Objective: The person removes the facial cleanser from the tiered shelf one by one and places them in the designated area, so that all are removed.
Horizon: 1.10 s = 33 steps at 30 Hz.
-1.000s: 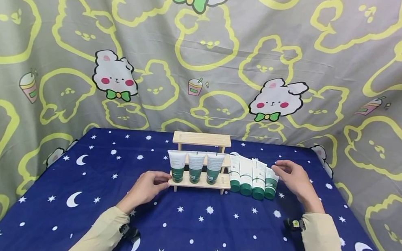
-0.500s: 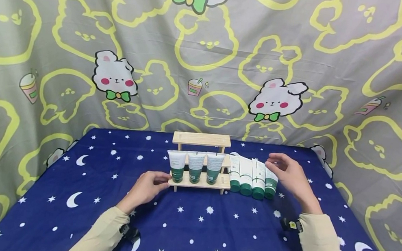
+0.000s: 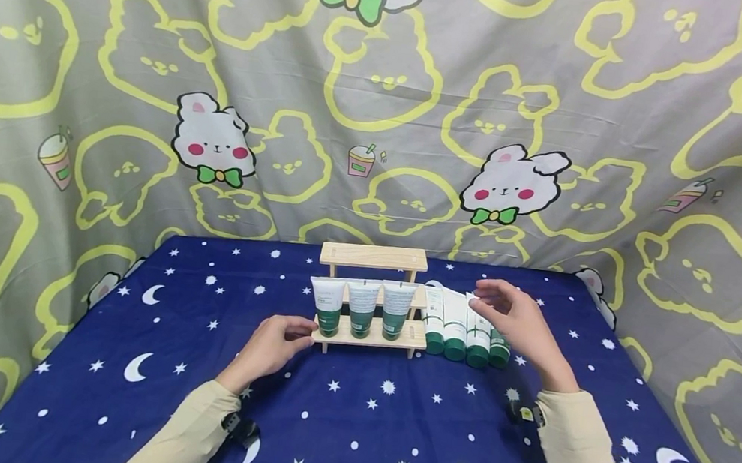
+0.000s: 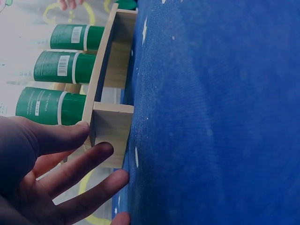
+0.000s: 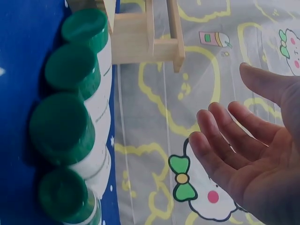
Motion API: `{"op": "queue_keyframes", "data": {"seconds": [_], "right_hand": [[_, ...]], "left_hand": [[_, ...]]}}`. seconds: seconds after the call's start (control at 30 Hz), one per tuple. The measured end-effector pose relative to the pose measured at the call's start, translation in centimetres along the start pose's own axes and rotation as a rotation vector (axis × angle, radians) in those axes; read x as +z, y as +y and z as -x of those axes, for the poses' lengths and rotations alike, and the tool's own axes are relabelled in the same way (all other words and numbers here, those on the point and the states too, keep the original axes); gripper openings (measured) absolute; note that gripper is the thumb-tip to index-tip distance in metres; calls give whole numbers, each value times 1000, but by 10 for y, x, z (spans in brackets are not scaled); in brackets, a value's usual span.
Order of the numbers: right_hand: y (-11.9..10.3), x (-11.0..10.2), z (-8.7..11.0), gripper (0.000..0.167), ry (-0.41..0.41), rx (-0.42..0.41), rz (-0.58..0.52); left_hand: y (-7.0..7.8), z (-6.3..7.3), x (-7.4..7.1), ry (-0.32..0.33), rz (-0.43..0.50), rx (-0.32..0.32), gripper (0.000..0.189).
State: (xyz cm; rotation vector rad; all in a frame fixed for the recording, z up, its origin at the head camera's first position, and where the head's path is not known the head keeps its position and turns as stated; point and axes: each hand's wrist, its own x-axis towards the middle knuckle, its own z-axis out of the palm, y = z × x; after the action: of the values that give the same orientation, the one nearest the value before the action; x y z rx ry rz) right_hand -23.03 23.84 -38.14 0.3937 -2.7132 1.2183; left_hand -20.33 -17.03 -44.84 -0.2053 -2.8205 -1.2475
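Note:
A small stepped wooden rack [image 3: 374, 256] stands at the middle back of the table. Three white-and-green squeeze tubes [image 3: 362, 309] stand cap down on its lowest step. My left hand [image 3: 272, 343] pinches the left end of that step between thumb and index finger; the left wrist view shows its other fingers [image 4: 101, 187] spread beside the rack's leg. To the right of the rack several more squeeze tubes [image 3: 455, 331] lie side by side, green caps [image 5: 61, 129] toward me. Over the rightmost ones hovers my right hand [image 3: 520, 324], fingers loosely bent and holding nothing.
A dark blue cloth [image 3: 384, 429] with white moons and stars covers the table. Behind and at both sides hangs a grey curtain [image 3: 293, 65] with cartoon rabbits. Each wrist wears a black strapped device [image 3: 241, 429].
My right hand has moved left, from beside the rightmost tube to above the tubes closer to the rack. The left hand stays at the rack's end, and the tubes have not moved.

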Motion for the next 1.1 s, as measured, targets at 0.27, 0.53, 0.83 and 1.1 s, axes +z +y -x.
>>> {"op": "queue_keyframes", "data": {"seconds": [0.27,0.53,0.83,1.1], "right_hand": [[-13,14,-5,49,-33,-17,-23],[-26,30,-11,48,-65,-43,-76],[-33,47,-15,49,-98,-63,-118],[-39,61,-16,41,-126,-85,-167]], "left_hand": [[0,0,0,1,8,1,19],[0,-1,0,6,9,-2,19],[-2,-1,1,5,6,-5,19],[-2,-1,1,2,5,-5,19]]}}
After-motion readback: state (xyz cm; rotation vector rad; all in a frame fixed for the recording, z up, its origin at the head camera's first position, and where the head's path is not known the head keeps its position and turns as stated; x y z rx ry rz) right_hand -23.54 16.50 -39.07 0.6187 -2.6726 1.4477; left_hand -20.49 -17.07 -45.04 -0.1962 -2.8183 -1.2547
